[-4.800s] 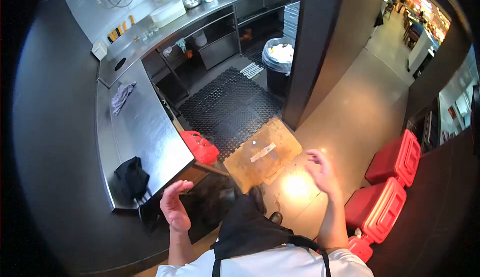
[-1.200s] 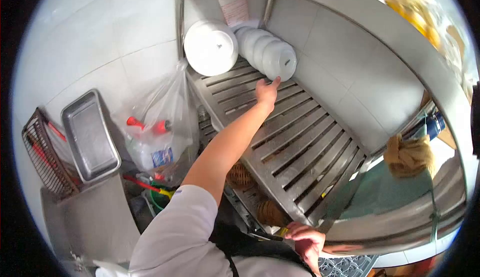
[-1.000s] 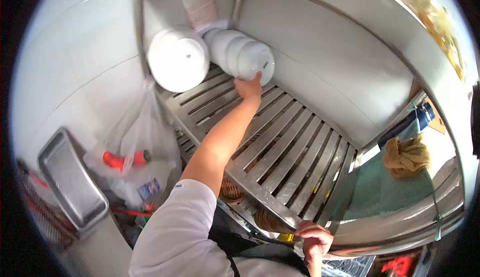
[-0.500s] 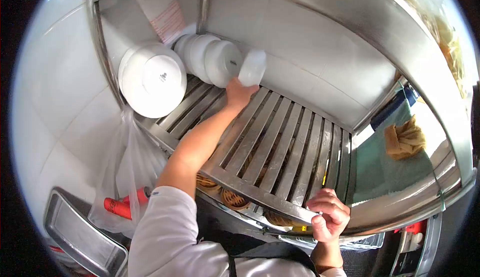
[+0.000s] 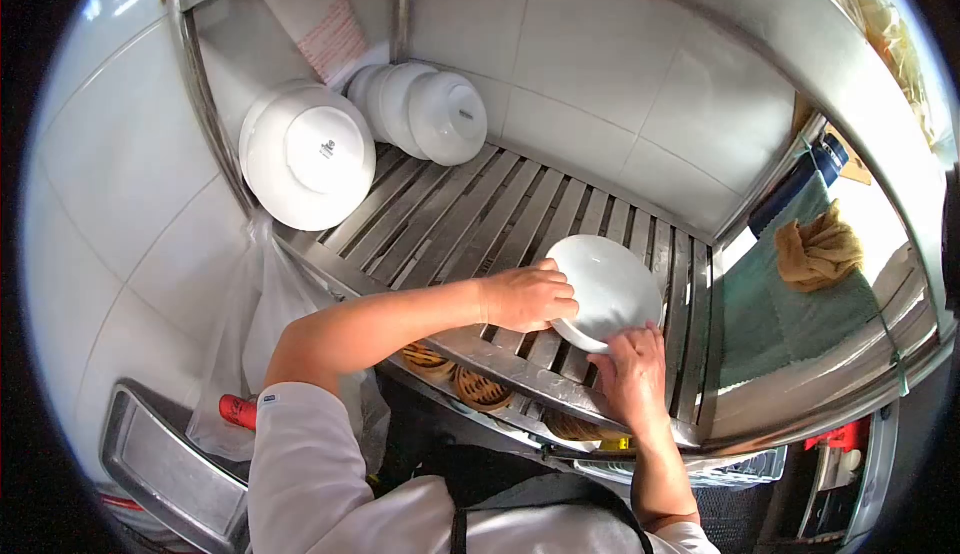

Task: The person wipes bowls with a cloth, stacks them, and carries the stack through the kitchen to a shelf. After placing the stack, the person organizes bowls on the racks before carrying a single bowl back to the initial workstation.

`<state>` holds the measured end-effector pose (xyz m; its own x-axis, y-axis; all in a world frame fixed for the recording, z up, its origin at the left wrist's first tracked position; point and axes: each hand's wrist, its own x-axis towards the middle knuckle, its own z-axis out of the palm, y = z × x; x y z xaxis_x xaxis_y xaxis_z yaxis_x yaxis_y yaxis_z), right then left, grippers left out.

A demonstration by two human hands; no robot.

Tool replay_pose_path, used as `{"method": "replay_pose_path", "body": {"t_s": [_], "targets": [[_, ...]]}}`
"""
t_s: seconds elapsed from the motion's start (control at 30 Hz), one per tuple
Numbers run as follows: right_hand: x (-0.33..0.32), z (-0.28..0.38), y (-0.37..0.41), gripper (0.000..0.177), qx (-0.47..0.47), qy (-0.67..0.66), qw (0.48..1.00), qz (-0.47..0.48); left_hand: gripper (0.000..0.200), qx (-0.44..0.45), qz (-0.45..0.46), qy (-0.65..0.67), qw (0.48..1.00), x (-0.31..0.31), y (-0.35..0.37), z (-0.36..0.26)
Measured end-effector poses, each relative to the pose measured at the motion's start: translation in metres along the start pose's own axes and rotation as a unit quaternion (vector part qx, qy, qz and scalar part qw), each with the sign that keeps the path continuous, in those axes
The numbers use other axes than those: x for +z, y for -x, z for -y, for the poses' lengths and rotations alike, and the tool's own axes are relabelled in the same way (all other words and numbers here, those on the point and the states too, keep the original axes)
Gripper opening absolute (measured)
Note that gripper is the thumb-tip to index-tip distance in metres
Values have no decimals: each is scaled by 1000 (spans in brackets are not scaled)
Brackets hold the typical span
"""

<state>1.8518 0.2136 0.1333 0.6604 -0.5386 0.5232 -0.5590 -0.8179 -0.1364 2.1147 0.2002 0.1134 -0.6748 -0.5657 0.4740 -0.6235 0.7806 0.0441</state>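
Note:
A round white plate (image 5: pixel 615 289) is tilted over the right part of the slatted metal shelf (image 5: pixel 480 204), its inner face turned up toward me. My left hand (image 5: pixel 530 296) grips its left rim, fingers curled over the edge. At the lower right rim, my right hand (image 5: pixel 635 366) also has hold of it, with the thumb underneath. Large white dishes (image 5: pixel 318 179) stand on edge at the shelf's left end, bottoms facing out. Behind them, several smaller white dishes (image 5: pixel 452 139) lean in a row along the back.
A green cloth (image 5: pixel 790 304) and a crumpled brown cloth (image 5: pixel 822 249) hang at the right, near a dark blue bottle (image 5: pixel 825 159). Woven baskets (image 5: pixel 483 387) show below the shelf. A plastic bag (image 5: pixel 235 324) hangs at the left above a metal tray (image 5: pixel 180 464).
My left hand has come away from the back row toward the right front, bringing the white plate. My right hand has left the shelf's front edge and taken hold of the plate.

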Motion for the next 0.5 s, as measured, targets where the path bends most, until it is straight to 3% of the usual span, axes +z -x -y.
{"method": "replay_pose_path", "body": {"t_s": [0.03,0.07,0.1,0.13,0.17,0.2,0.23,0.3,0.37,0.43,0.47,0.5], "targets": [[5,-4,5,28,-8,9,1000,15,25,16,23,42,999,-8,2,3],[8,2,1,22,-24,-6,999,-42,31,12,-39,86,995,-18,3,5],[9,3,3,22,-25,-9,999,-37,38,9,-102,128,986,-29,5,12],[11,1,5,22,-25,-12,999,-35,54,-79,-174,153,970,-27,14,34],[13,1,7,22,-23,-15,999,-32,57,-234,-302,44,923,-26,23,46],[14,2,8,24,-13,-12,1000,-21,56,-404,-431,27,806,-28,19,68],[14,5,7,23,-9,-17,1000,-24,64,-493,-499,56,710,-31,26,102],[13,13,6,22,1,-24,999,-27,80,-588,-659,138,448,-35,40,169],[18,18,6,20,11,-18,999,-24,92,-610,-655,138,425,-30,53,199],[24,22,6,20,14,-16,999,-36,99,-599,-657,142,435,-25,52,214],[25,24,6,20,14,-13,999,-38,91,-586,-675,165,416,-36,41,196],[26,25,6,19,16,-8,999,-40,84,-538,-687,208,442,-32,42,199]]}}
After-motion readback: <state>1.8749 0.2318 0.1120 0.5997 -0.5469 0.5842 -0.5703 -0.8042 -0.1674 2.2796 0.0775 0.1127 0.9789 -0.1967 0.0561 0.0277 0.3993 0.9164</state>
